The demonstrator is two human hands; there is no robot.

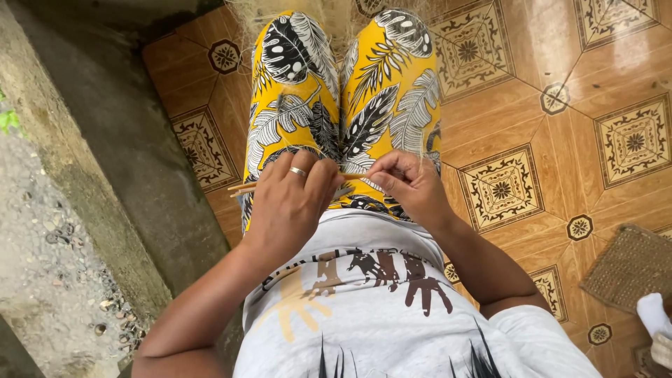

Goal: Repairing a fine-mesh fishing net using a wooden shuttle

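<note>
I sit with my legs stretched out in yellow trousers with a black and white leaf print [329, 91]. My left hand [290, 203], with a ring on one finger, rests over my lap and grips a thin pale strip of plant fibre [241, 187] that sticks out to its left. My right hand [409, 183] pinches the other end of the strip between thumb and fingertips. Fine pale fibres [423, 136] trail up from the right hand over my right thigh. A tuft of loose fibres [336, 14] lies near my knees at the top.
The floor is brown patterned tile [560, 105]. A grey concrete step or kerb [105, 140] runs along the left, with gravel [42, 266] beyond it. A woven mat [630, 266] and a white object [654, 315] lie at the lower right.
</note>
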